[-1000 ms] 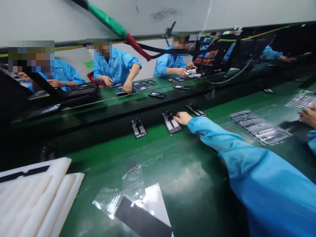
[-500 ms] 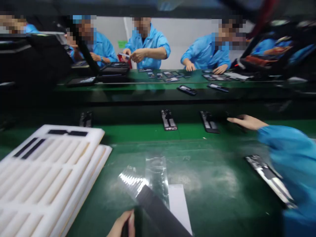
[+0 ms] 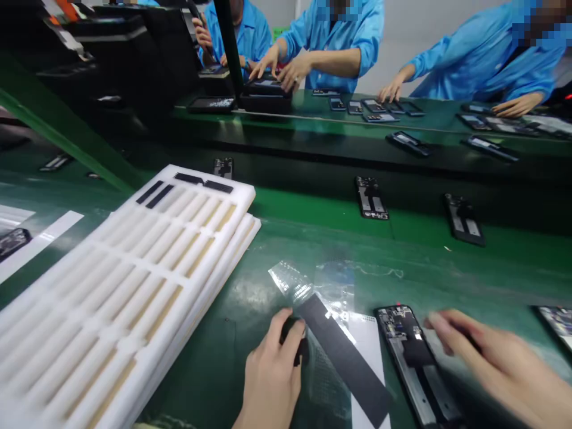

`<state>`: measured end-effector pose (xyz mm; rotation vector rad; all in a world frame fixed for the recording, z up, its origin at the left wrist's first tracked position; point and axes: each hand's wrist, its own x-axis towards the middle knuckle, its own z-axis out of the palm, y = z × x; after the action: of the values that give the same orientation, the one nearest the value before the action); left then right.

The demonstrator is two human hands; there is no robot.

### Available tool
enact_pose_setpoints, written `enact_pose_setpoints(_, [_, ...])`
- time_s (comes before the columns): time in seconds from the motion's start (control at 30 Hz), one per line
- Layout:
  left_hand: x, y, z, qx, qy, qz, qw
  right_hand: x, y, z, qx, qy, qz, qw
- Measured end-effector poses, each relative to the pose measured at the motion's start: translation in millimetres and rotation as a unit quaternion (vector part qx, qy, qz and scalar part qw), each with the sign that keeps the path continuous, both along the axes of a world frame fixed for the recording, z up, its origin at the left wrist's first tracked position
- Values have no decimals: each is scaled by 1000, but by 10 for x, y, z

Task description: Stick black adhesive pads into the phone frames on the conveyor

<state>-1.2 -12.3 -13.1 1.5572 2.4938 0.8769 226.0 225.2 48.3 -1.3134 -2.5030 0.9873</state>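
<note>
My left hand (image 3: 272, 369) is closed around a small black object (image 3: 295, 341), mostly covered by the fingers. Beside it, a dark grey strip (image 3: 344, 357) lies slantwise over clear plastic film (image 3: 333, 286) and a white sheet (image 3: 367, 339). An opened phone (image 3: 413, 357), with its circuit board and black ribbon showing, lies on the green table to the right of the sheet. My right hand (image 3: 496, 363) is just right of this phone, its fingers partly bent and blurred by motion; whether they hold anything is unclear.
White foam trays (image 3: 147, 262) are stacked at left, with black strips in some slots. Opened phones (image 3: 372, 198) lie along the green strip beyond the table (image 3: 232, 268). Another phone (image 3: 558, 325) is at the right edge. Co-workers in blue handle phones across the bench.
My view has swung left. My right hand has come back from the far green strip, and an opened phone now lies beside it. My left hand is further into view, still around the black object.
</note>
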Motion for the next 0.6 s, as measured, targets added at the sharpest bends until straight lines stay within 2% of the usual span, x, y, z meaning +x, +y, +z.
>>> enact_pose_setpoints(0.07, [35, 19, 1, -8, 27, -16, 999, -428, 60, 149, -101, 89, 19, 991])
enact_pose_setpoints(0.1, [47, 32, 6, -20, 51, -25, 998, -634, 78, 151, -140, 137, 19, 980])
enact_pose_setpoints(0.17, [60, 57, 23, -55, 106, -42, 992, -986, 104, 27, -197, 232, 12, 953])
enact_pose_setpoints(0.27, [57, 80, 45, -94, 149, -56, 983, -1302, 152, -281, -250, 238, 58, 937])
enact_pose_setpoints(0.37, [47, 108, 62, -118, 156, -64, 979, -1365, 190, -459, -258, 219, 111, 934])
enact_pose_setpoints(0.6, [7, 315, 185, -212, 166, -94, 959, -1211, 169, -447, -212, 184, 172, 944])
